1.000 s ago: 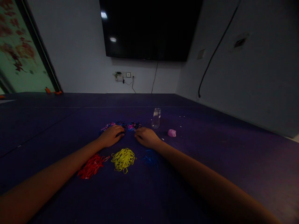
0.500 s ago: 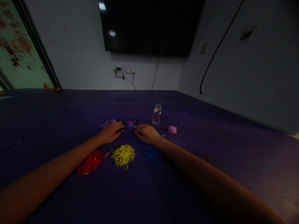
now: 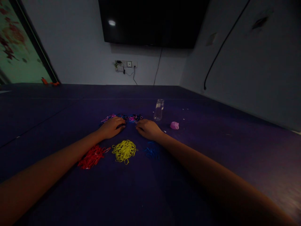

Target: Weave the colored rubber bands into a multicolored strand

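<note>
A loose pile of mixed pink, blue and black rubber bands [image 3: 134, 118] lies on the purple surface. My left hand [image 3: 112, 127] rests palm down at its left part, thumb apart from the fingers, and covers some of the bands. At the right edge of the pile is my right hand [image 3: 149, 129], fingers loosely bent with a small gap to the thumb; nothing shows in either hand. Nearer to me are a heap of red rubber bands [image 3: 92, 157] by the left forearm, a yellow heap [image 3: 124, 151] in the middle, and a dim blue heap [image 3: 152, 152] below my right wrist.
A clear glass jar [image 3: 159, 110] stands upright beyond my right hand. Right of it sits a small pink lump [image 3: 174, 125], with white scraps scattered around. A television [image 3: 152, 22] hangs on the far wall above sockets and cables. Orange objects [image 3: 44, 81] lie far left.
The whole view has shifted, so everything appears slightly higher in the picture. Both hands keep about the same place at the mixed pile.
</note>
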The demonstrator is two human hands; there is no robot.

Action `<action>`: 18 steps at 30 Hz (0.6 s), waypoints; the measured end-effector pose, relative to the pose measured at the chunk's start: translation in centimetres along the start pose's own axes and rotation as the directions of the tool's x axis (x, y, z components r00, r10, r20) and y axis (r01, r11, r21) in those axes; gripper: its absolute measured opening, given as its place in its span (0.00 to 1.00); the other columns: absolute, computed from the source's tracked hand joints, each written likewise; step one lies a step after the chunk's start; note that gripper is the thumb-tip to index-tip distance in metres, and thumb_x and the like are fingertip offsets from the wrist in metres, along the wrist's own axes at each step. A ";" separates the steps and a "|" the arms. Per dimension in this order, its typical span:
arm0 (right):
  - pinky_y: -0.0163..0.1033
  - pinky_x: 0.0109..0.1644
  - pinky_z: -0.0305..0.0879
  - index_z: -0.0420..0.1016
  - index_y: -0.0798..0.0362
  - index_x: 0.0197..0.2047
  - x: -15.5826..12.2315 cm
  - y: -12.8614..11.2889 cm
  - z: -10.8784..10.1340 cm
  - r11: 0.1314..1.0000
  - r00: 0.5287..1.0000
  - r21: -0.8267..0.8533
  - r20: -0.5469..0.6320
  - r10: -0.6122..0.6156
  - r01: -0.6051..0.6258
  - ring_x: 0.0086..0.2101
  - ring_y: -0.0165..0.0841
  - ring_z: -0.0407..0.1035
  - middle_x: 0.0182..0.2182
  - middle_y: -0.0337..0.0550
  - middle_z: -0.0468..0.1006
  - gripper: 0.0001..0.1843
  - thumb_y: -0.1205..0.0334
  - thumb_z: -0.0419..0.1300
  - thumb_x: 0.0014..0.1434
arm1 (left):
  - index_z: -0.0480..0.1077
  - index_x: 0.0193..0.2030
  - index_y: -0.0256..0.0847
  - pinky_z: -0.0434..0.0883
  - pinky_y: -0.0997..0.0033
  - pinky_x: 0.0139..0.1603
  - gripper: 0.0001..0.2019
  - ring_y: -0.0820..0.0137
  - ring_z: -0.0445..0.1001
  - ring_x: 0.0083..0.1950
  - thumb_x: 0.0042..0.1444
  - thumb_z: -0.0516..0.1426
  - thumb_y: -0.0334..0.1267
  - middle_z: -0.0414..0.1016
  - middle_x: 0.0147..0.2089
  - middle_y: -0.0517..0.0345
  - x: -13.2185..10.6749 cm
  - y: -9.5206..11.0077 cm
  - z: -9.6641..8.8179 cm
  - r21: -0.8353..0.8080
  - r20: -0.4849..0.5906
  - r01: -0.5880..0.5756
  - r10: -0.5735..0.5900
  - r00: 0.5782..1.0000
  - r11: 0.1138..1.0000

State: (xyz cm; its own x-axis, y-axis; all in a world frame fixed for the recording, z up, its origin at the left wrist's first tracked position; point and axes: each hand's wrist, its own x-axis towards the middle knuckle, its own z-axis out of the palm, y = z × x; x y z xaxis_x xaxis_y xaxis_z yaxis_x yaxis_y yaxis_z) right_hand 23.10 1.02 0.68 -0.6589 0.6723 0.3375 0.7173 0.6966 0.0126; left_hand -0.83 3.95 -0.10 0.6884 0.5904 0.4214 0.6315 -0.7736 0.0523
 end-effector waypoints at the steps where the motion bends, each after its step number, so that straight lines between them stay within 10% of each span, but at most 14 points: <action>1: 0.37 0.43 0.59 0.76 0.59 0.39 0.0 0.0 0.0 1.000 1.000 0.001 0.006 0.003 -0.003 0.38 0.33 0.67 0.39 0.48 0.76 0.13 0.65 0.50 0.65 | 0.71 0.47 0.37 0.67 0.58 0.55 0.12 0.62 0.71 0.51 0.64 0.50 0.38 0.74 0.48 0.49 0.0 0.0 0.0 -0.005 0.000 0.000 0.000 1.000 1.000; 18: 0.37 0.47 0.60 0.76 0.58 0.41 0.0 0.1 0.0 0.999 1.000 0.032 0.022 0.010 -0.011 0.42 0.33 0.67 0.41 0.49 0.76 0.13 0.65 0.50 0.65 | 0.71 0.47 0.38 0.66 0.57 0.54 0.12 0.61 0.70 0.51 0.64 0.50 0.39 0.74 0.48 0.49 0.0 -0.1 0.2 0.002 0.005 0.012 -0.012 1.000 1.000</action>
State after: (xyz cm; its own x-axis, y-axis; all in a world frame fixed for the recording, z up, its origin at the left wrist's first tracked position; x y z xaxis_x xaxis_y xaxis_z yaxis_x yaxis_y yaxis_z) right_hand 23.17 1.05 0.68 -0.6563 0.6847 0.3170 0.7169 0.6969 -0.0211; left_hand -0.84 4.09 -0.27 0.6825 0.6009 0.4160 0.6404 -0.7660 0.0557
